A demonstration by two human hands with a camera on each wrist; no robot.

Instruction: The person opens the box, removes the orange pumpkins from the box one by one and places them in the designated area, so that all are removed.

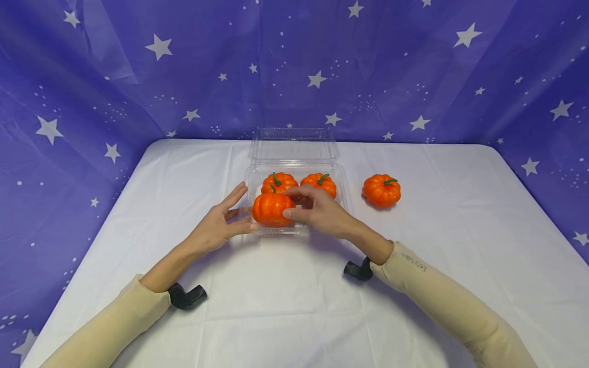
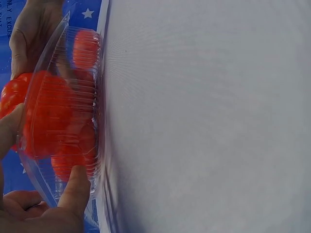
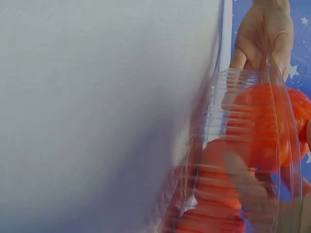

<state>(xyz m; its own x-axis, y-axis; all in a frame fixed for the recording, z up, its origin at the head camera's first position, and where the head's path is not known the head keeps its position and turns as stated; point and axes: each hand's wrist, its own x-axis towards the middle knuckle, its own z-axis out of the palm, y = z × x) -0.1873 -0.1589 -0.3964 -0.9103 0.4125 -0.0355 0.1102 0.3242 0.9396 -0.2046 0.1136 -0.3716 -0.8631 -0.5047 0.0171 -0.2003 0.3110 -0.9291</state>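
My right hand point(image 1: 324, 210) grips a small orange pumpkin point(image 1: 271, 210) with a green stem, over the front left of a clear plastic clamshell box point(image 1: 340, 204). In the right wrist view this pumpkin point(image 3: 262, 126) shows through the box's ribbed wall. Two more pumpkins, one at the back left point(image 1: 279, 182) and one at the back right point(image 1: 324, 183), sit in the box. My left hand point(image 1: 213, 227) is at the box's left side, fingers extended; in the left wrist view a fingertip point(image 2: 79, 177) lies against the clear wall.
Another pumpkin point(image 1: 382, 191) lies on the white tablecloth point(image 1: 460, 230), right of the box. The box's raised lid point(image 1: 294, 145) leans back near the table's far edge. A purple curtain with stars point(image 1: 317, 61) hangs behind and at both sides.
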